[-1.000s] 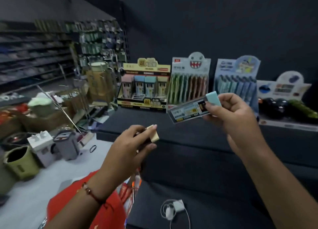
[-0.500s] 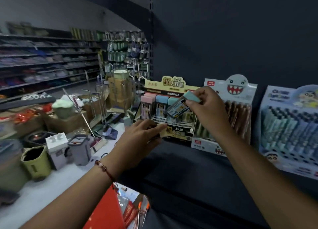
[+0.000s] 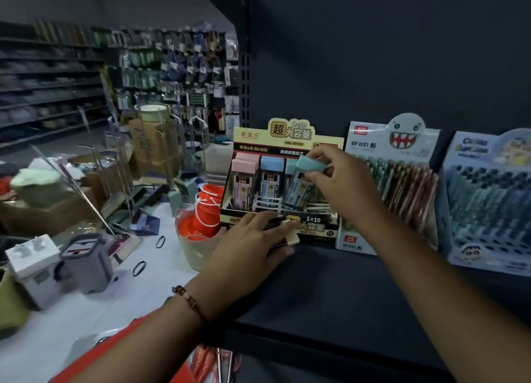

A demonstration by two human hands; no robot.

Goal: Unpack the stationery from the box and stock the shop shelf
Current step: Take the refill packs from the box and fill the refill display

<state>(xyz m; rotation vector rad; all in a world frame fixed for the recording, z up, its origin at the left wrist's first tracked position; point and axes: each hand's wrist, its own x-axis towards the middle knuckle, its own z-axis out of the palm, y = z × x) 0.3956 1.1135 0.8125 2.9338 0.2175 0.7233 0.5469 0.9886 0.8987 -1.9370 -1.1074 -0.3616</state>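
Spanning the frame's lower half, my dark shelf (image 3: 330, 290) carries the display box (image 3: 283, 181) at centre; my right hand (image 3: 342, 187) pinches a teal-capped lead case (image 3: 303, 181) over it, my left hand (image 3: 253, 239) grips a cream-capped case (image 3: 293, 237) at its front.

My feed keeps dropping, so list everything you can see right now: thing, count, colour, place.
Lead case: one, teal cap, over the lead box, in the right hand.
Cream case: one, in the left hand, at the box's front.
Lead box: one, yellow and black, on the shelf; pink and blue cases inside.
Shelf: one, dark.
Monster pen box: one, white, right of the lead box.
Cartoon pen box: one, blue, far right.
Basket: one, pale green, orange things inside, on the floor.
Mop bucket: one, grey, floor left.
Left hand: pinches the cream case.
Right hand: holds the lead case.
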